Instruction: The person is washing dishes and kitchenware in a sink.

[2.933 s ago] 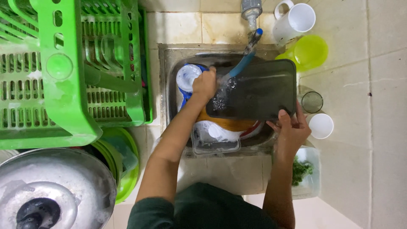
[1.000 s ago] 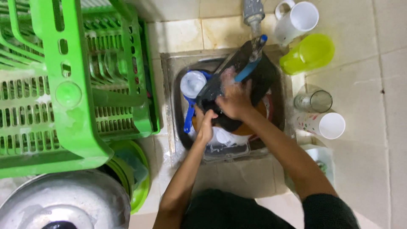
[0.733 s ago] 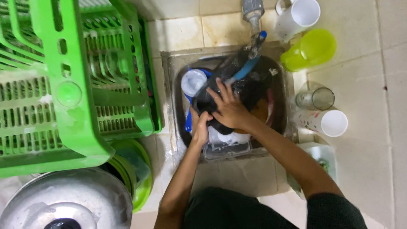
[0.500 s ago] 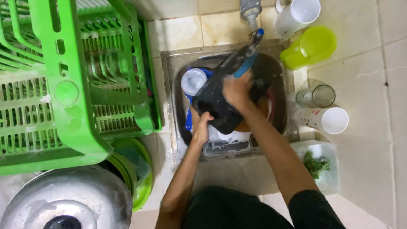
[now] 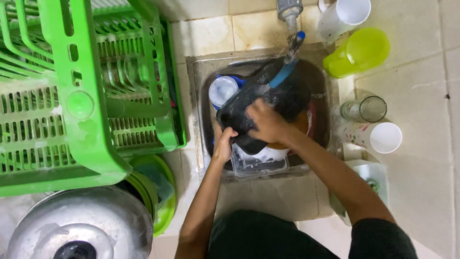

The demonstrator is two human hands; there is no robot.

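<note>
Nearest you, at the bottom left, sits a round metal pot lid, cut off by the frame, and beside it a stack of green bowls half hidden under the big green dish rack that fills the left side. Your dark clothing blocks the bottom middle.

Your left hand is closed on the near left edge of the black tray, which is tilted up inside the steel sink. Your right hand lies flat on the tray's face, fingers spread and pressed to it, gripping nothing. Under the tray you can make out a clear plastic tub and something orange, probably a bowl, though most of it is hidden.

To your right on the tiled bench stands a clear container with something green in it, partly behind your forearm, then a white cup with coloured print lying on its side and a clear glass.

Further in, a white and blue cup sits in the sink's left corner. The tap with its blue spout runs water onto the tray. Beyond it are a yellow-green jug and a white mug, cut off at the top.
</note>
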